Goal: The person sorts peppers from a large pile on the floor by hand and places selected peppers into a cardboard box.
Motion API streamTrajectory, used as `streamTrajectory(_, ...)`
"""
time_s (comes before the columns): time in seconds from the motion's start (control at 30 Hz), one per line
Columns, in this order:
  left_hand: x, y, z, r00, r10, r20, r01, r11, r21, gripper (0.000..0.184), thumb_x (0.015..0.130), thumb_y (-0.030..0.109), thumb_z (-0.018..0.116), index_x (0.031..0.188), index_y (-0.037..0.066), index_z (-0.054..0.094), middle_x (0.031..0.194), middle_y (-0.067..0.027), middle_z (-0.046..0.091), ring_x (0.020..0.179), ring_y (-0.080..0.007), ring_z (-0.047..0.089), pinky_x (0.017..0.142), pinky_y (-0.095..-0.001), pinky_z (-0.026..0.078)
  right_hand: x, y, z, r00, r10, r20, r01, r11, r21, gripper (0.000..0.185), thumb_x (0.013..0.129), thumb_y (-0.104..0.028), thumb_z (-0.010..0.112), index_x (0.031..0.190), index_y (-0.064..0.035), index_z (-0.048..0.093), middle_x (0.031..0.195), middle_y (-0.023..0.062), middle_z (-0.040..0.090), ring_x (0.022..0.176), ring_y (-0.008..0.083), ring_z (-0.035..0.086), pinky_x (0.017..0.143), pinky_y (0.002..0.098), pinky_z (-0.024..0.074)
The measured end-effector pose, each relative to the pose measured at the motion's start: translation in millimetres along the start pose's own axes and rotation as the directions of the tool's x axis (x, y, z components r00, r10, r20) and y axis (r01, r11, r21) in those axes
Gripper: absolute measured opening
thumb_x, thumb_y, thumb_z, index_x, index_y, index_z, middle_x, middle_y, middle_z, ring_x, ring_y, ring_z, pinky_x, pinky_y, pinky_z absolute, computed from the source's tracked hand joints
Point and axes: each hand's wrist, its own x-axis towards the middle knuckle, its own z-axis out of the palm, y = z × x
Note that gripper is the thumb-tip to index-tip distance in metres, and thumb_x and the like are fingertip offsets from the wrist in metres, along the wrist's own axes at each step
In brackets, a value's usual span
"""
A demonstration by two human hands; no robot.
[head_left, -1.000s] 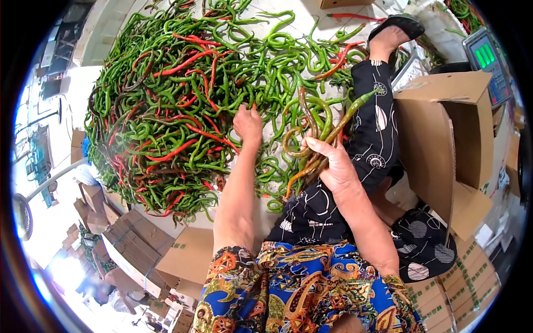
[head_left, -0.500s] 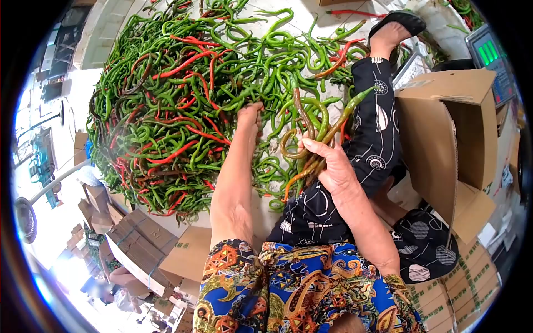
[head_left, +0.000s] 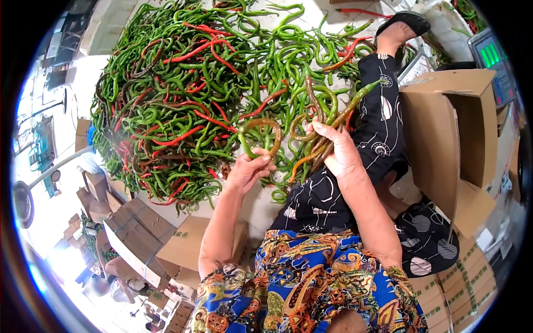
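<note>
My left hand [head_left: 251,168] is closed on a curled chili pepper [head_left: 268,123], brownish-orange with a green part near the fingers. In my right hand [head_left: 340,145] is a bunch of long chili peppers [head_left: 335,119], brown, green and orange, with fingers wrapped round their middle. The longest one points up and right. Beyond both hands spreads a large heap of chili peppers [head_left: 166,105], mostly green with red ones among them. Looser green chili peppers [head_left: 291,47] lie on the pale floor right of the heap.
An open cardboard box [head_left: 433,116] stands at the right, close to my patterned trouser leg [head_left: 383,105]. Behind it is a scale with a green display [head_left: 491,55]. More cardboard boxes [head_left: 139,238] lie at the lower left, near a fan [head_left: 23,204]. Flattened printed cardboard [head_left: 461,288] is at the lower right.
My left hand has come out of the heap and back toward me, now with a curled brownish chili pepper in it. My right hand keeps its bunch, almost in the same place.
</note>
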Motion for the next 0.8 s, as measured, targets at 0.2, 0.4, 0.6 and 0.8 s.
streamTrajectory(0.2, 4, -6, -5, 0.973, 0.215, -0.086, -0.218, 0.976, -0.018, 0.015, 0.089, 0.011, 0.064, 0.103, 0.005, 0.062, 0.082, -0.0042, 0.063, 0.071, -0.0138, 0.063, 0.059, -0.0203, 0.049, -5, -3, 0, 1.0, 0.0, -0.026, 0.0, 1.0, -0.016, 0.024, 0.081, -0.004, 0.068, 0.103, -0.0037, 0.06, 0.091, 0.004, 0.065, 0.086, 0.0153, 0.062, 0.082, 0.0283, 0.0497)
streamTrajectory(0.4, 30, 21, 31, 0.897, 0.44, -0.044, -0.438, 0.897, 0.06, 0.015, 0.09, 0.007, 0.062, 0.104, 0.002, 0.061, 0.087, -0.0064, 0.063, 0.073, -0.0133, 0.06, 0.061, -0.0216, 0.047, -29, -12, 1, 0.995, -0.016, 0.1, 0.014, 1.0, 0.015, 0.023, 0.08, -0.006, 0.068, 0.101, -0.0017, 0.06, 0.087, 0.0049, 0.063, 0.081, 0.0163, 0.062, 0.078, 0.0293, 0.0512)
streamTrajectory(0.6, 84, 81, 148, 0.821, 0.534, 0.203, -0.561, 0.82, 0.113, 0.029, 0.092, 0.016, 0.061, 0.113, -0.004, 0.057, 0.098, -0.0117, 0.065, 0.085, -0.0179, 0.063, 0.07, -0.026, 0.051, -53, -26, 0, 0.957, 0.039, 0.286, -0.021, 0.998, -0.065, 0.025, 0.078, -0.012, 0.068, 0.099, -0.0033, 0.06, 0.088, 0.0043, 0.06, 0.086, 0.0155, 0.059, 0.084, 0.0299, 0.0461)
streamTrajectory(0.8, 106, 43, 130, 0.795, 0.595, 0.115, -0.598, 0.739, 0.311, 0.033, 0.096, 0.029, 0.052, 0.109, 0.0, 0.062, 0.088, -0.0068, 0.064, 0.069, -0.0118, 0.058, 0.067, -0.0265, 0.049, -52, -29, -2, 0.971, -0.04, 0.237, 0.003, 0.988, 0.154, 0.027, 0.08, -0.006, 0.064, 0.105, -0.0016, 0.057, 0.094, 0.0088, 0.064, 0.09, 0.0208, 0.062, 0.088, 0.035, 0.0492)
